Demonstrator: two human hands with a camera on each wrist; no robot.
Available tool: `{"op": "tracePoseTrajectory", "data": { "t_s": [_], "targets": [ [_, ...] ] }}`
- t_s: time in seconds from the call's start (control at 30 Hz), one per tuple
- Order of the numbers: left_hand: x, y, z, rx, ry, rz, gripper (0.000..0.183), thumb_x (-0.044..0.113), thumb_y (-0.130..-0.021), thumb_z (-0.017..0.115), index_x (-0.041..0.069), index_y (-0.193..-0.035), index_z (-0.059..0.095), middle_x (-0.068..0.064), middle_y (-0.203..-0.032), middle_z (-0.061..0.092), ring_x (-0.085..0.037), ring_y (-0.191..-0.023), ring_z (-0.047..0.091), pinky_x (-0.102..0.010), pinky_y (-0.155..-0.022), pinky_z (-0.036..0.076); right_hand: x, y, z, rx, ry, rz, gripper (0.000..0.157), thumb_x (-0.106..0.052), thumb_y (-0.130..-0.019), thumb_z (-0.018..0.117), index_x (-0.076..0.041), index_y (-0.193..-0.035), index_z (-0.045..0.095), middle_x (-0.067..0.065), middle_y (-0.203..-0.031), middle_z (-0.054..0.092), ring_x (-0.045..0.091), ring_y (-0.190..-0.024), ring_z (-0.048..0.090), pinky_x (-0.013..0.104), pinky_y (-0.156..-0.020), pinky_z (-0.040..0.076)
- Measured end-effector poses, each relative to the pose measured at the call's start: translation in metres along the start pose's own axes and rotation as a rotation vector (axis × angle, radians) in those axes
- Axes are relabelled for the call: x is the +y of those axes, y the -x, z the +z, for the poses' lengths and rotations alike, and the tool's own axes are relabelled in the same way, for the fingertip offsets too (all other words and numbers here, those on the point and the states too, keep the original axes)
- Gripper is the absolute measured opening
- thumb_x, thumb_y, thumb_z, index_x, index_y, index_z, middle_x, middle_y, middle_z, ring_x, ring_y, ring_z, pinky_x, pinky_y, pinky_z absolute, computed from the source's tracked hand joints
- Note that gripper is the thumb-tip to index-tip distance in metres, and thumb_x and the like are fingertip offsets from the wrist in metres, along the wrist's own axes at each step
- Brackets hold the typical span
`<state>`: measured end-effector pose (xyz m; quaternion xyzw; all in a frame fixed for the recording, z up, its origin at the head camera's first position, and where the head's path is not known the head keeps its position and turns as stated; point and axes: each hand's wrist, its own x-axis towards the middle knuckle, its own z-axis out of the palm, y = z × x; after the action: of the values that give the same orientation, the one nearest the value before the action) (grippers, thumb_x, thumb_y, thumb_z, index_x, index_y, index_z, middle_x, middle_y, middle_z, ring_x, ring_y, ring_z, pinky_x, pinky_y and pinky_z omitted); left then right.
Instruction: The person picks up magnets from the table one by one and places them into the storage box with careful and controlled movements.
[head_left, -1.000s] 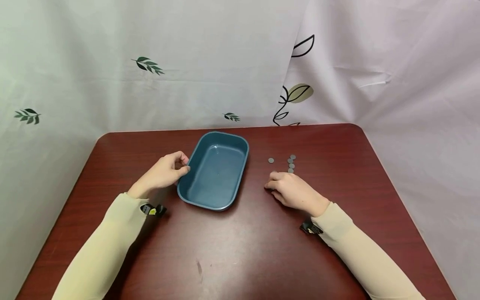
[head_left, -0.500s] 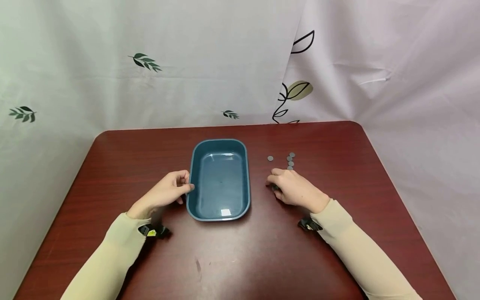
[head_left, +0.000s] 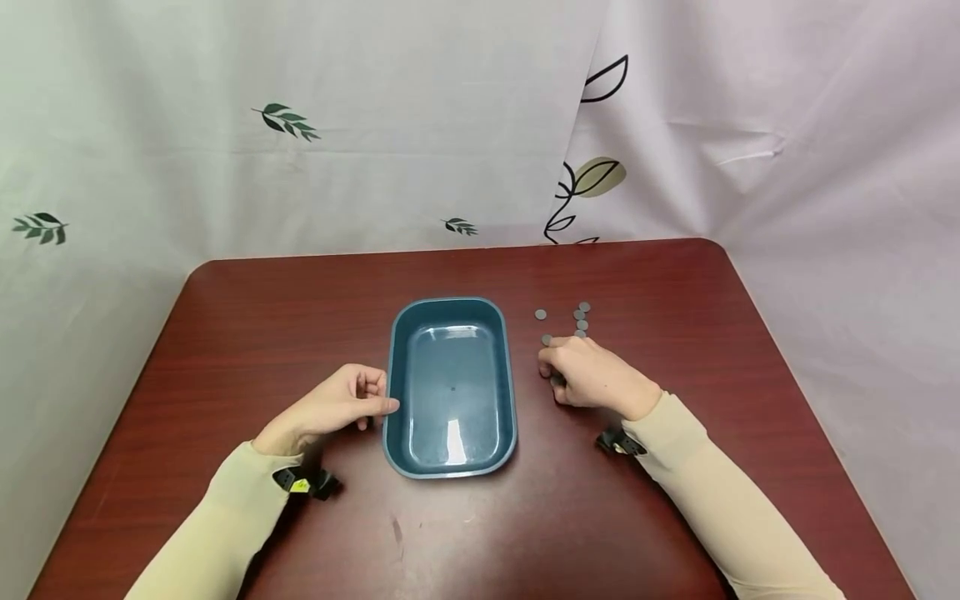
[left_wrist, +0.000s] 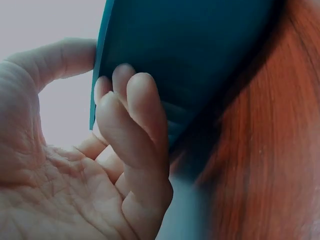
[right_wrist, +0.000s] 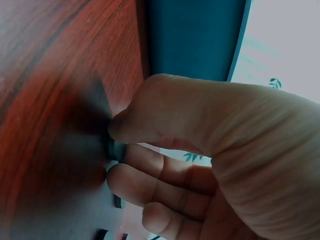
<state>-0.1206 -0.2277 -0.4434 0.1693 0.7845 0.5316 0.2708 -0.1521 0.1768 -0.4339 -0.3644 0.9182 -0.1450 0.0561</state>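
Note:
My left hand [head_left: 333, 408] grips the left rim of a blue rectangular plastic bin [head_left: 450, 473]. In the left wrist view the thumb lies over the bin's rim [left_wrist: 102, 45], with curled fingers against the outer wall. To the bin's right, my right hand [head_left: 596, 379] is low on the table. The right wrist view shows its thumb and fingers pinching a small dark disc [right_wrist: 117, 150] at the tabletop, partly hidden by the fingertips. Just beyond the knuckles lies a flat grey disc [head_left: 546, 339]. No objects show inside the bin.
Several more grey discs [head_left: 582, 325] form a short row beyond the right hand, and a single disc [head_left: 540, 314] lies left of them. The reddish-brown table [head_left: 300, 308] ends at a pale leaf-patterned cloth [head_left: 375, 167] behind it.
The bin, with my left hand on it, has come nearer, shifted right and turned straighter. My right hand has edged slightly right, and a disc by its knuckles now shows.

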Motion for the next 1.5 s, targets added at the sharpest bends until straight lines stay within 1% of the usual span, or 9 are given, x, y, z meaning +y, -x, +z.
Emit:
{"op": "tracePoseTrajectory", "data": {
  "t_s": [0.27, 0.5, 0.6, 0.7, 0.8, 0.97, 1.17, 1.33, 1.5],
  "targets": [
    [0.004, -0.005, -0.006, -0.125, -0.080, -0.056, 0.030, 0.024, -0.099, 0.071, -0.002, -0.087, 0.061, -0.020, -0.078, 0.069, -0.023, -0.069, 0.069, -0.037, -0.057, 0.061, 0.003, 0.003, -0.004, 0.060, -0.008, 0.000, 0.014, -0.002, -0.076, 0.072, -0.015, -0.081, 0.068, -0.005, -0.083, 0.054, 0.005, -0.065, 0.049, 0.024, -0.062, 0.047],
    [0.003, -0.022, -0.017, -0.043, -0.048, -0.153, 0.045, 0.031, -0.101, 0.069, 0.000, -0.123, 0.045, -0.020, -0.102, 0.064, -0.028, -0.081, 0.074, -0.044, -0.067, 0.065, 0.005, 0.005, -0.006, 0.106, -0.057, -0.053, 0.015, -0.001, -0.075, 0.072, -0.013, -0.083, 0.071, -0.003, -0.084, 0.054, -0.002, -0.060, 0.050, 0.021, -0.059, 0.048],
    [0.001, -0.025, -0.017, -0.008, 0.001, -0.126, 0.064, 0.029, -0.102, 0.068, 0.005, -0.150, 0.032, -0.023, -0.121, 0.057, -0.028, -0.088, 0.074, -0.045, -0.072, 0.066, 0.005, 0.004, -0.007, 0.130, -0.081, -0.067, 0.015, -0.001, -0.075, 0.074, -0.013, -0.084, 0.073, -0.002, -0.085, 0.055, -0.001, -0.061, 0.054, 0.021, -0.060, 0.049],
    [0.000, -0.026, -0.015, 0.013, 0.021, -0.069, 0.080, 0.026, -0.103, 0.067, 0.015, -0.164, 0.017, -0.025, -0.139, 0.049, -0.028, -0.096, 0.074, -0.044, -0.076, 0.066, 0.006, 0.003, -0.010, 0.151, -0.102, -0.067, 0.016, -0.001, -0.075, 0.074, -0.012, -0.086, 0.075, -0.002, -0.086, 0.057, 0.001, -0.061, 0.057, 0.021, -0.060, 0.050],
    [-0.002, -0.028, -0.014, 0.006, 0.026, -0.038, 0.084, 0.027, -0.103, 0.067, 0.020, -0.166, 0.012, -0.024, -0.141, 0.047, -0.028, -0.103, 0.072, -0.043, -0.080, 0.065, 0.006, 0.000, -0.012, 0.163, -0.099, -0.064, 0.016, 0.000, -0.075, 0.074, -0.012, -0.086, 0.076, -0.002, -0.084, 0.057, 0.000, -0.061, 0.057, 0.022, -0.060, 0.051],
    [-0.002, -0.028, -0.015, -0.032, 0.030, -0.067, 0.083, 0.029, -0.103, 0.066, 0.016, -0.166, 0.013, -0.020, -0.122, 0.052, -0.028, -0.103, 0.070, -0.043, -0.085, 0.064, 0.003, -0.005, -0.011, 0.183, -0.085, -0.047, 0.015, -0.002, -0.077, 0.078, -0.011, -0.088, 0.074, -0.001, -0.084, 0.056, 0.002, -0.064, 0.057, 0.023, -0.060, 0.050],
    [0.000, -0.027, -0.019, -0.066, 0.026, -0.076, 0.084, 0.028, -0.103, 0.066, 0.014, -0.165, 0.012, -0.020, -0.110, 0.060, -0.027, -0.101, 0.072, -0.043, -0.088, 0.064, -0.003, -0.016, -0.018, 0.324, -0.098, -0.072, 0.017, -0.001, -0.078, 0.076, -0.009, -0.092, 0.075, 0.000, -0.087, 0.060, 0.006, -0.067, 0.063, 0.024, -0.063, 0.053],
    [0.001, -0.027, -0.020, -0.069, 0.020, -0.061, 0.089, 0.027, -0.102, 0.068, 0.019, -0.167, 0.007, -0.022, -0.127, 0.055, -0.027, -0.103, 0.071, -0.041, -0.088, 0.063, -0.013, -0.029, -0.030, 0.404, -0.176, -0.110, 0.018, 0.002, -0.079, 0.075, -0.009, -0.094, 0.075, 0.001, -0.089, 0.063, 0.008, -0.068, 0.062, 0.025, -0.063, 0.055],
    [0.002, -0.027, -0.019, -0.051, 0.021, -0.039, 0.094, 0.026, -0.101, 0.070, 0.028, -0.168, 0.004, -0.021, -0.149, 0.044, -0.029, -0.103, 0.071, -0.039, -0.088, 0.063, -0.024, -0.046, -0.031, 0.384, -0.260, -0.155, 0.018, 0.002, -0.080, 0.077, -0.007, -0.095, 0.076, 0.002, -0.090, 0.064, 0.008, -0.070, 0.063, 0.022, -0.063, 0.056]
  ]
}}
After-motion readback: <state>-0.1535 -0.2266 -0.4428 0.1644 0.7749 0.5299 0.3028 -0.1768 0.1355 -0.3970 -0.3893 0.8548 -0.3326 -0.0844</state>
